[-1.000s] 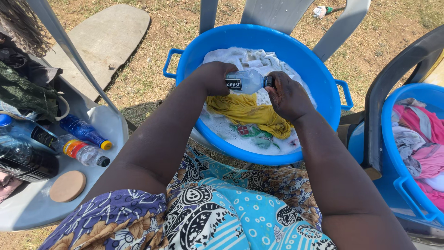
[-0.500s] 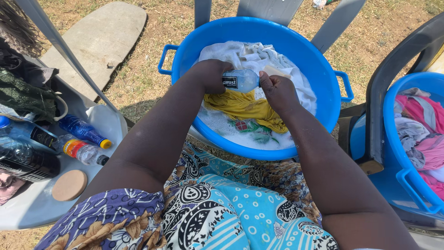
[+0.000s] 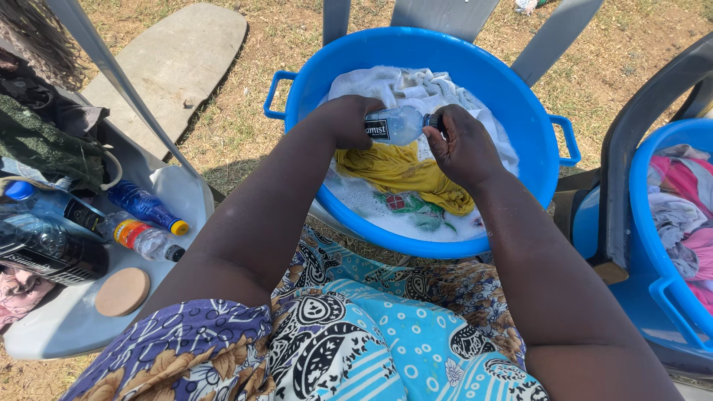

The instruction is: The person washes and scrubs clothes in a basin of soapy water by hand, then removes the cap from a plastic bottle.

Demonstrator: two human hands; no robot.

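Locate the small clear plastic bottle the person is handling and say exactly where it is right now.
The clear bottle is held sideways over the blue basin, between left hand and right hand, above the yellow cloth.

A home yard on wash day: dry grass (image 3: 245,126) past the hands, blue basin (image 3: 520,104) of soapy laundry (image 3: 416,89).

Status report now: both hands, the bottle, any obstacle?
Left hand grips clear bottle. Right hand on its cap end. Held over blue basin; nothing between.

Clear bottle (image 3: 397,125), black label, over blue tub; 3 labelled bottles (image 3: 141,239) on grey seat at left.
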